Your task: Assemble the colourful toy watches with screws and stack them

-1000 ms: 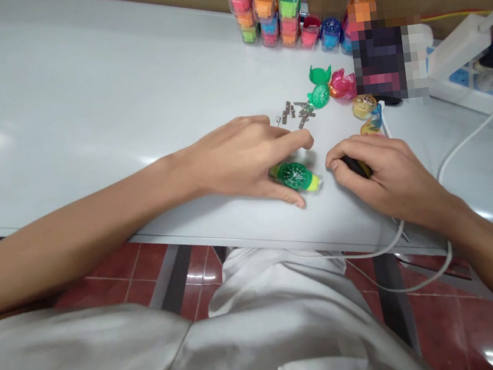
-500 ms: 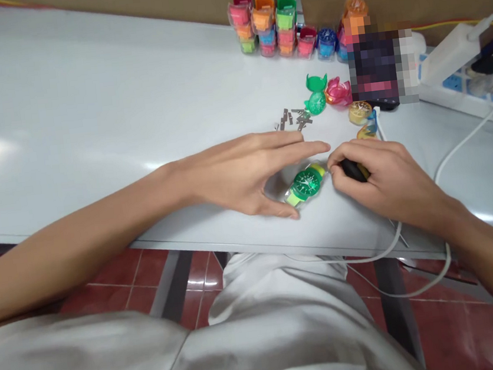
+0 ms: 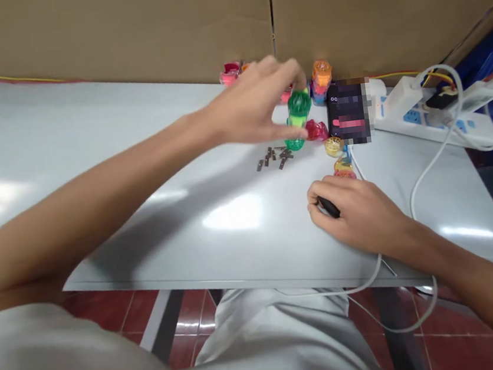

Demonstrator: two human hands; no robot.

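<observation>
Raised over the back of the table, my left hand (image 3: 255, 104) grips a green toy watch (image 3: 299, 103) between thumb and fingers. The watch has a round dark green dial and a lighter green strap, slightly blurred. Behind and below it lies a green watch part (image 3: 295, 143). My right hand (image 3: 361, 213) rests on the table nearer the front, closed around a short black-handled tool (image 3: 329, 206); the tool's working end is hidden. Just beyond it are a yellow watch dial (image 3: 333, 146) and a pink-orange piece (image 3: 344, 169).
Small dark metal strips (image 3: 285, 155) lie loose mid-table. Packed watches (image 3: 230, 74) stand at the back, partly behind my left hand, beside an orange-topped stack (image 3: 322, 75). A phone (image 3: 345, 111), a crumpled pink piece (image 3: 317, 130), a white power strip (image 3: 435, 122) and a white cable (image 3: 411, 196) occupy the right.
My left hand has taken hold of the green watch and lifted it away toward the back stacks. My right hand still holds the black-handled tool. The head view has tilted up.
</observation>
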